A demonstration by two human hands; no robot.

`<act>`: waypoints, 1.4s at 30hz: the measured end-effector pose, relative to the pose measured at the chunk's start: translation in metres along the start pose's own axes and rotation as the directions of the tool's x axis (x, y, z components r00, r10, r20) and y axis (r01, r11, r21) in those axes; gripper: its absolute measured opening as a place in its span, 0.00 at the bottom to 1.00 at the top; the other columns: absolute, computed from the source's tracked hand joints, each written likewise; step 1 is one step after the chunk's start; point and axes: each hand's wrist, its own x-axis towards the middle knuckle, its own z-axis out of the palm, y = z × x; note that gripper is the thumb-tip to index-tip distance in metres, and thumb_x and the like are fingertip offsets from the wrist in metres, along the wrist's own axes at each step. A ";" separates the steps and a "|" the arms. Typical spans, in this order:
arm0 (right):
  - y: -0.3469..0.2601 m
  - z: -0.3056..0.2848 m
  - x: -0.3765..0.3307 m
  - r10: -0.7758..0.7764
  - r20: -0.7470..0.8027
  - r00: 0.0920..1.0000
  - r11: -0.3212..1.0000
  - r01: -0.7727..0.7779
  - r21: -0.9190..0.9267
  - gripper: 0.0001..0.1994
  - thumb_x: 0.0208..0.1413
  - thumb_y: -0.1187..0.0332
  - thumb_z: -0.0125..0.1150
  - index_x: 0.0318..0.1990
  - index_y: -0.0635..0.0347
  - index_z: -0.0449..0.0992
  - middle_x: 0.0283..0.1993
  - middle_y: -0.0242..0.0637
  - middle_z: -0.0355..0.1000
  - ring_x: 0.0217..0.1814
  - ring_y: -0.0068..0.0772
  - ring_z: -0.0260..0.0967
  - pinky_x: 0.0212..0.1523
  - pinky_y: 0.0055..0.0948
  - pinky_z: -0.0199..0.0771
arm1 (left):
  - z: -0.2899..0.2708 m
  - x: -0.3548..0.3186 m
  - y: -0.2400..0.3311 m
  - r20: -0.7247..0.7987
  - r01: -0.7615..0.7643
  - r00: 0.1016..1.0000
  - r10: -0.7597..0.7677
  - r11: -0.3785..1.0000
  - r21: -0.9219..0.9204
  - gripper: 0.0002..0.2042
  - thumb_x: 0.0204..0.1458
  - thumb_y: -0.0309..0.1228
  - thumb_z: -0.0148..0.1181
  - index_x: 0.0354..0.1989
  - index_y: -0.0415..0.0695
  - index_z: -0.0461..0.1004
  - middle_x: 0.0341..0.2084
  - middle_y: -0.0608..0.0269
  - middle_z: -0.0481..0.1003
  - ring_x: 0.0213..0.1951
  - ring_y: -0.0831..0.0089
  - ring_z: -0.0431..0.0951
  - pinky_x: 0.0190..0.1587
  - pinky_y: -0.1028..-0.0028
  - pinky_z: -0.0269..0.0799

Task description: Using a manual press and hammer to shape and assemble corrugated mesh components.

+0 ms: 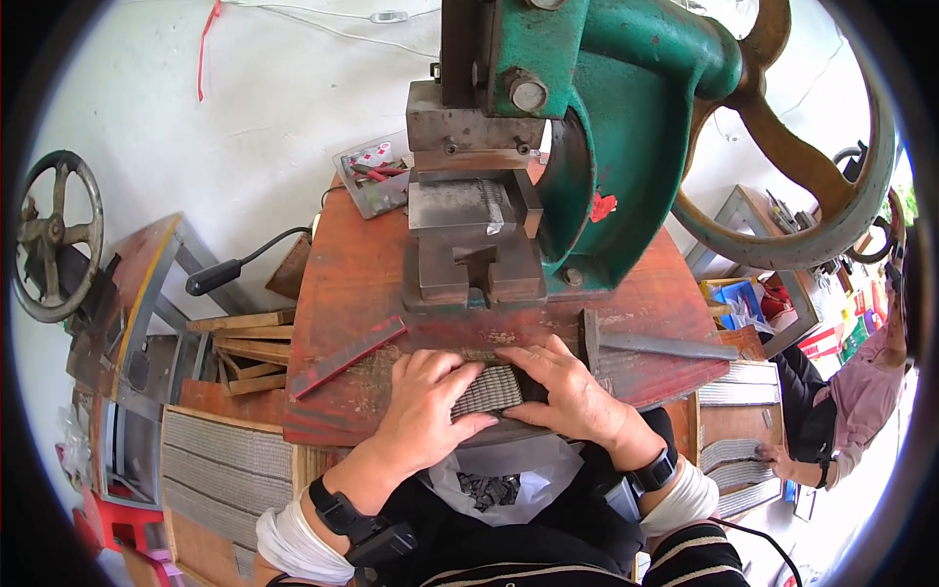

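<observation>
Both hands lie flat, fingers loosely spread, on one block of ribbed grey metal strips at the near edge of the red bench. The left hand presses its left side, thumb hooked along the front; the right hand covers its right side. Just beyond the hands stands one green press. Below the wrists hangs one white bag holding dark metal bits. One red-edged bar lies left of the left hand.

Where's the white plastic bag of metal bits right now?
In the head view, the white plastic bag sits low at centre in the person's lap, just below the red table's near edge, under the left hand and right hand.
</observation>
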 end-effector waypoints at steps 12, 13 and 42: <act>-0.023 -0.041 0.012 0.234 0.077 0.969 0.865 -0.244 0.439 0.43 0.39 0.68 0.76 0.65 0.65 0.61 0.47 0.47 0.77 0.47 0.37 0.75 0.51 0.35 0.74 | -0.045 0.025 0.020 0.118 0.211 0.977 -0.175 0.821 -0.530 0.24 0.40 0.32 0.76 0.44 0.33 0.76 0.35 0.58 0.77 0.37 0.71 0.77 0.41 0.72 0.74; -0.025 -0.048 0.013 0.274 0.121 0.954 0.809 -0.297 0.508 0.43 0.40 0.68 0.75 0.66 0.67 0.60 0.46 0.46 0.77 0.44 0.29 0.73 0.48 0.31 0.74 | -0.050 0.031 0.025 0.214 0.315 0.949 -0.232 0.728 -0.609 0.24 0.41 0.33 0.76 0.44 0.32 0.76 0.35 0.60 0.78 0.36 0.75 0.77 0.40 0.75 0.74; -0.045 -0.076 0.019 0.399 0.290 0.870 0.555 -0.481 0.679 0.41 0.38 0.76 0.76 0.63 0.71 0.63 0.45 0.39 0.76 0.39 0.21 0.70 0.41 0.21 0.74 | -0.064 0.043 0.043 0.387 0.442 0.890 -0.241 0.660 -0.607 0.24 0.43 0.32 0.75 0.46 0.29 0.76 0.36 0.60 0.80 0.37 0.81 0.76 0.40 0.78 0.73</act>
